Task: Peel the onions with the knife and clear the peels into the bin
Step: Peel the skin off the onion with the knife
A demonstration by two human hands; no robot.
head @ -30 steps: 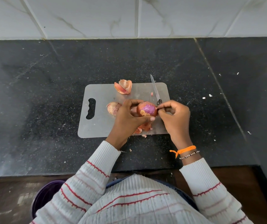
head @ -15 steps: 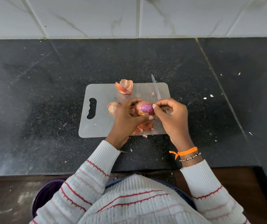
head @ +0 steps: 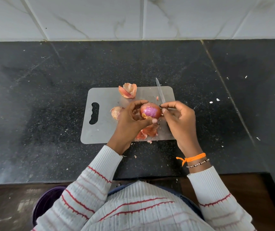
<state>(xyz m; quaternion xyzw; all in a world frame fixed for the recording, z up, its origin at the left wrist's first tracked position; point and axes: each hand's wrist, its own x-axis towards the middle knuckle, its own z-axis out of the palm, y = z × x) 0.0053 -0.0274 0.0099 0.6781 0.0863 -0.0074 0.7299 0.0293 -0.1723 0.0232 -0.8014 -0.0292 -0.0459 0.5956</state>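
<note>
My left hand (head: 130, 120) grips a red onion (head: 150, 111) just above the grey cutting board (head: 103, 129); a purple patch shows where its skin is off. My right hand (head: 179, 120) holds a slim knife (head: 160, 92), blade pointing away from me, with thumb and fingertips pinched at the onion's right side. A second, unpeeled onion (head: 116, 112) lies on the board, partly hidden behind my left hand. Loose peels lie at the board's far edge (head: 128, 90) and under my hands near its front edge (head: 147, 132).
The board rests on a dark stone counter (head: 41, 114) backed by a white tiled wall. Small peel scraps dot the counter to the right (head: 214, 100). A purple bin (head: 47, 202) stands on the floor at lower left, partly hidden by my sleeve.
The onion has been turned slightly in my left hand, showing more purple flesh. My right hand's fingertips moved in to its right side, the knife still in it.
</note>
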